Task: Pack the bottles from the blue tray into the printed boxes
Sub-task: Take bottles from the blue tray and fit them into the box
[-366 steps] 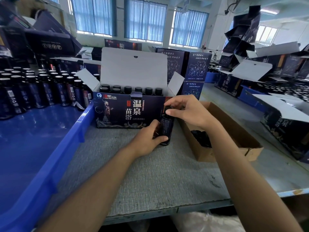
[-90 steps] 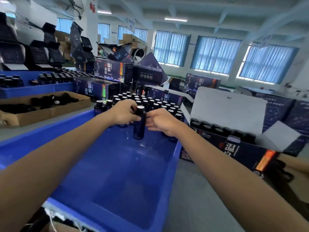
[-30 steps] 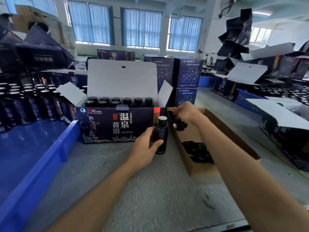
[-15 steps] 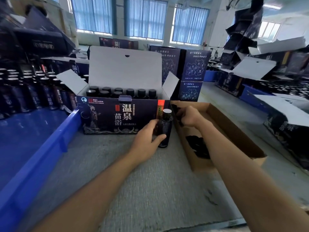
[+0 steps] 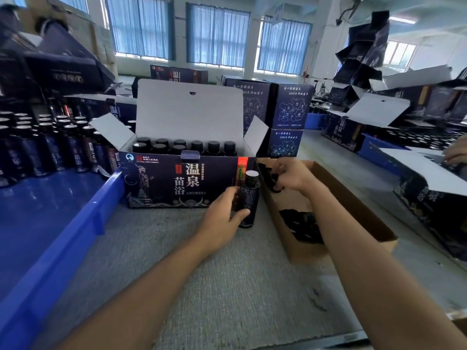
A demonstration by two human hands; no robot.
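Note:
A dark bottle point(image 5: 249, 198) with a silver foil top and no cap stands upright on the grey table, just right of the open printed box point(image 5: 182, 183). My left hand point(image 5: 222, 218) grips the bottle's lower body. My right hand point(image 5: 290, 175) reaches into the brown cardboard box point(image 5: 353, 208) and pinches a black cap from the pile there. Several capped bottles point(image 5: 182, 147) stand in rows inside the printed box. Many more bottles point(image 5: 45, 142) stand in the blue tray point(image 5: 75, 236) at the left.
Closed printed boxes point(image 5: 285, 122) are stacked behind the open one. More open boxes point(image 5: 429, 188) and another person's hand point(image 5: 456, 154) are at the right. The table's front edge point(image 5: 328, 339) runs below my arms.
My right hand has stayed in the cardboard box and closed on a black cap. My left hand keeps the bottle standing in the same spot beside the printed box.

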